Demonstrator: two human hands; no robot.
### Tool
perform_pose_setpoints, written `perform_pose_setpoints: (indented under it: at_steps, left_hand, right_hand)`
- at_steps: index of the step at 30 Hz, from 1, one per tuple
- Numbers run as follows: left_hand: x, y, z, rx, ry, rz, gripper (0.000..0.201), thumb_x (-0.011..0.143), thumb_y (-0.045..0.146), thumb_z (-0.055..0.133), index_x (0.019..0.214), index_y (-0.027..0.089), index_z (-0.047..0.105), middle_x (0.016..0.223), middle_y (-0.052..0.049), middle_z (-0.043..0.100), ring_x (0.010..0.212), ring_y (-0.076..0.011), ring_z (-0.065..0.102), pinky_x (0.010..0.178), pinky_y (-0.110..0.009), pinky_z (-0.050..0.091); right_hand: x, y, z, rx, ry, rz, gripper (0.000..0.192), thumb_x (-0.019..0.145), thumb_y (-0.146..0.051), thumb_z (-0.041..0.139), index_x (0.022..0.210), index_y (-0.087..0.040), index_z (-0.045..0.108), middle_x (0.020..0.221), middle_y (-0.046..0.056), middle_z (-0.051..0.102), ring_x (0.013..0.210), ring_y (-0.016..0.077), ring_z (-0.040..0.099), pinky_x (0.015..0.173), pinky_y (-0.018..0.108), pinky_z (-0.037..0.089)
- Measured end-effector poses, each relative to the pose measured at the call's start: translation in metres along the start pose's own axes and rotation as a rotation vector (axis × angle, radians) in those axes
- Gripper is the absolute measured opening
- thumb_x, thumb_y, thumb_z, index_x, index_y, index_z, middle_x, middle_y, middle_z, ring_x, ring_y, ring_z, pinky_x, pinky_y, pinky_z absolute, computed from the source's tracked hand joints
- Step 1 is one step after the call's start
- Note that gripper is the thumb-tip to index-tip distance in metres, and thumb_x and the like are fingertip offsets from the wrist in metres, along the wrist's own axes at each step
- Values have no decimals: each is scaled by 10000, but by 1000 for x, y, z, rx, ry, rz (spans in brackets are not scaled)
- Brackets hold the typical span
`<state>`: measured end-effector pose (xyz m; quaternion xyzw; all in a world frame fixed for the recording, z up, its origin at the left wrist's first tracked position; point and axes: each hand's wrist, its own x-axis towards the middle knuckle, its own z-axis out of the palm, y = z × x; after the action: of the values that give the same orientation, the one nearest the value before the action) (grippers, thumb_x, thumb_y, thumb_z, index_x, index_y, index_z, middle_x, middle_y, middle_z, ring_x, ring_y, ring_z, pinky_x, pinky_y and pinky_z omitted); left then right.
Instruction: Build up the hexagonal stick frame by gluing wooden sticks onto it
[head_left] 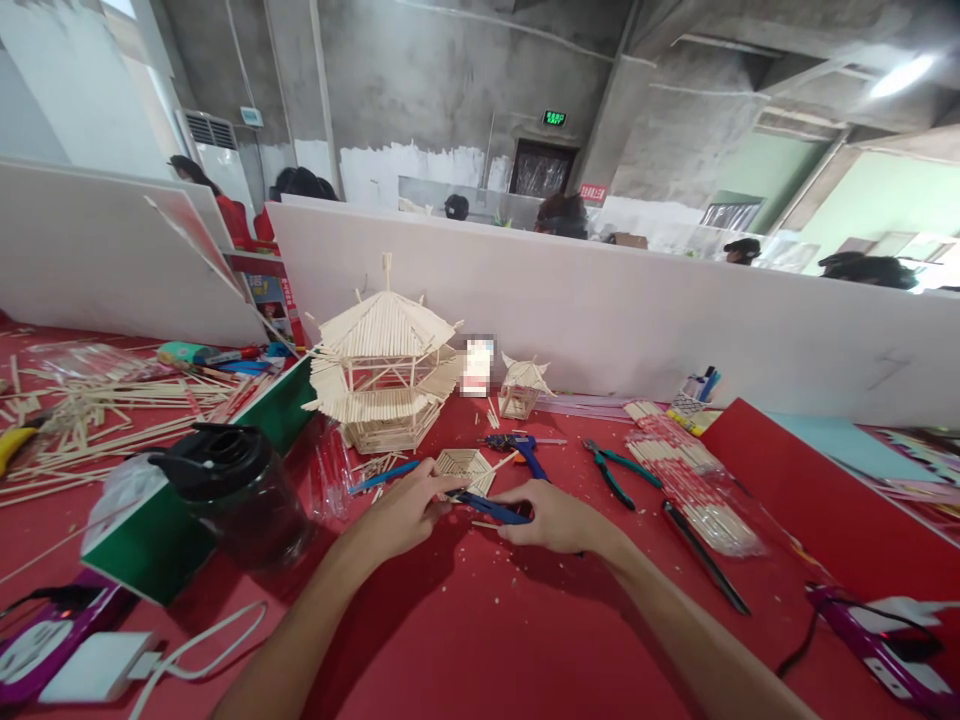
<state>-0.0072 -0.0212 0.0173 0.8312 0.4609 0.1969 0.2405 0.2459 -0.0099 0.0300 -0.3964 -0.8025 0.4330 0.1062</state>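
Observation:
My right hand (559, 515) is closed around the blue handles of a pair of pliers (491, 507), whose jaws point left. At those jaws, my left hand (409, 508) has its fingers pinched together; what lies between them is too small to make out. Just beyond the pliers is a small hexagonal piece made of wooden sticks (465, 462), partly hidden by my fingers. A loose thin stick (504, 463) slants across its right side. Behind it lies a blue hot glue gun (525, 447). A blue pen-like tool (384, 476) is beside my left hand.
A large stick pavilion (386, 375) and a smaller one (523, 388) stand by the white partition (600, 310). On the left are a dark bottle (232, 490) and a green board (135, 545). Green-handled cutters (619, 470), a utility knife (705, 555) and packaged sticks (694, 480) lie right.

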Motion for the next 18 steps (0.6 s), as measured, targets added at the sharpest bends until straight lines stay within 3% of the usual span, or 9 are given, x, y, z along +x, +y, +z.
perform_pose_setpoints:
  at_steps: [3, 6, 12, 18]
  left_hand:
    - [0, 2, -1, -73, -15, 65, 488, 860, 129, 495, 1306, 292, 611, 1172, -84, 598, 966, -220, 627, 817, -272, 457]
    - [0, -1, 0, -121, -60, 128, 617, 800, 44, 483, 1359, 294, 557, 1163, -61, 663, 1080, -241, 615, 909, -288, 452]
    - [0, -7, 1, -128, -153, 165, 712, 698, -21, 471, 1327, 294, 575, 1303, -22, 640, 1132, -221, 611, 910, -272, 471]
    - [1, -8, -2, -65, -118, 182, 629, 719, -6, 474, 1264, 278, 607, 1237, -25, 667, 1090, -213, 625, 889, -276, 477]
  right_hand:
    - [-3, 2, 3, -23, 21, -4, 302, 787, -329, 620, 1030, -206, 751, 662, -52, 538, 596, 115, 425, 562, 211, 319]
    - [-7, 3, 8, -32, 49, 12, 275, 794, -318, 605, 998, -200, 748, 642, -55, 518, 573, 106, 407, 541, 210, 293]
    - [-11, -2, 11, -101, 45, -11, 229, 810, -332, 604, 917, -183, 742, 615, -61, 463, 556, 94, 374, 533, 215, 264]
    - [-8, -5, 8, -223, 81, 3, 325, 848, -467, 618, 940, -180, 739, 684, -33, 587, 590, 116, 463, 547, 220, 290]
